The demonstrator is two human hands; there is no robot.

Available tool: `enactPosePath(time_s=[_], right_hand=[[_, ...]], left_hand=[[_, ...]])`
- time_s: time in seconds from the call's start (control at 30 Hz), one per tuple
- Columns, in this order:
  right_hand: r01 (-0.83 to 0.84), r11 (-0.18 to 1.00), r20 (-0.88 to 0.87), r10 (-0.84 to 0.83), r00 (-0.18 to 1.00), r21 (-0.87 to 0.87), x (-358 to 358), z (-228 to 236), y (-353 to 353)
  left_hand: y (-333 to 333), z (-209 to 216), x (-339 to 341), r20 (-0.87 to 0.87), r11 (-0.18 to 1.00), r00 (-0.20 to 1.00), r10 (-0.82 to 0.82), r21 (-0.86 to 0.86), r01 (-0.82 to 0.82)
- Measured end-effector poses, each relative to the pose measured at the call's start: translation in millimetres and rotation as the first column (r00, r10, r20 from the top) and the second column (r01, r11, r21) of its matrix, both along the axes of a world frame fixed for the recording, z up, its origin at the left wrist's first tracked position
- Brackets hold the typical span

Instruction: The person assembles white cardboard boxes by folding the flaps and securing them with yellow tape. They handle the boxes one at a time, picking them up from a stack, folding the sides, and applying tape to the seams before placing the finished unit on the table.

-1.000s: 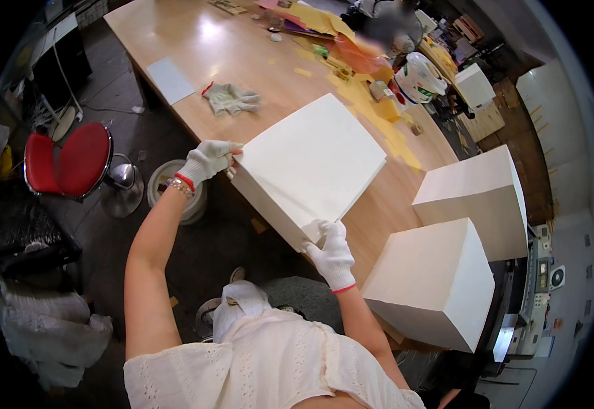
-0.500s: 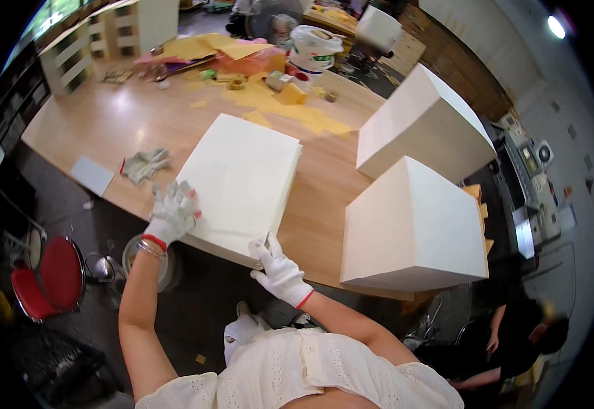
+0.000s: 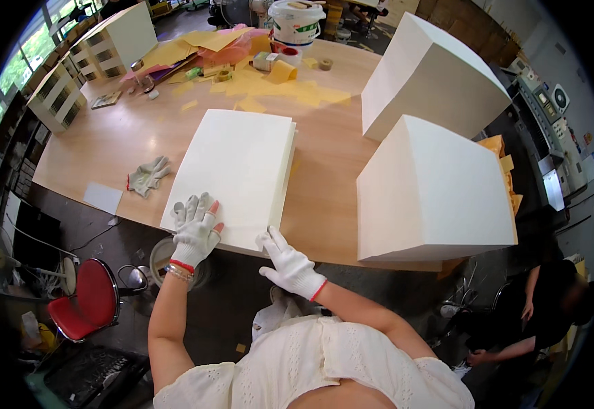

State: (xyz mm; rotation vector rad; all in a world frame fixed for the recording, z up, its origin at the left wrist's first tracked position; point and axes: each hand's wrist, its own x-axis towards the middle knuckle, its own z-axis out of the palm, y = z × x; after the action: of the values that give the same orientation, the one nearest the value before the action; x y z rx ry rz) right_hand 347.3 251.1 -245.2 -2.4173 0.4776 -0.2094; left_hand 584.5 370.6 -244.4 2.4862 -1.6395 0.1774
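Note:
A white, block-like stack of large sheets point(image 3: 239, 167) lies flat on the table in front of me, a few layers showing along its right side. My left hand point(image 3: 197, 230), in a white glove with bare thumb and index fingertips, rests open with spread fingers on the stack's near left corner. At the near right corner is my right hand point(image 3: 289, 264), also gloved. Its fingers are stretched out, with the tips at the stack's edge and the thumb apart. Nothing shows in either hand. A loose grey-white glove point(image 3: 148, 176) lies left of the stack.
Two tall white paper blocks point(image 3: 433, 184) stand at the right of the wooden table point(image 3: 324, 198). Yellow paper scraps point(image 3: 270, 85), tape rolls and a white bucket point(image 3: 295, 24) are at the back. A red chair point(image 3: 89, 303) stands lower left; a person point(image 3: 549, 300) sits lower right.
My left hand has shifted right from the stack's left edge onto its near corner, fingers now pointing forward. My right hand stays by the near right corner. The whole view has tilted slightly.

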Motion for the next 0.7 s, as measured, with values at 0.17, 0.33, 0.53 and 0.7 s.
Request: enactPosePath(time_s=[0.17, 0.33, 0.53, 0.7], right_hand=[[0.012, 0.998, 0.044, -0.015, 0.999, 0.061, -11, -6, 6], [-0.01, 0.984, 0.061, -0.001, 0.998, 0.176, -47, -5, 2], [0.117, 0.947, -0.093, -0.094, 0.991, 0.299, -153, 40, -31], [0.25, 0.935, -0.172, -0.211, 0.962, 0.253, -253, 77, -58]], left_hand=[[-9, 6, -8, -0.013, 0.988, 0.997, 0.082, 0.132, -0.079], [-8, 0, -8, -0.024, 0.98, 0.994, 0.103, 0.172, -0.097], [-58, 25, -61, -0.089, 0.967, 0.996, 0.017, 0.255, 0.006], [-87, 27, -106, -0.043, 0.955, 0.993, 0.111, 0.282, -0.095]])
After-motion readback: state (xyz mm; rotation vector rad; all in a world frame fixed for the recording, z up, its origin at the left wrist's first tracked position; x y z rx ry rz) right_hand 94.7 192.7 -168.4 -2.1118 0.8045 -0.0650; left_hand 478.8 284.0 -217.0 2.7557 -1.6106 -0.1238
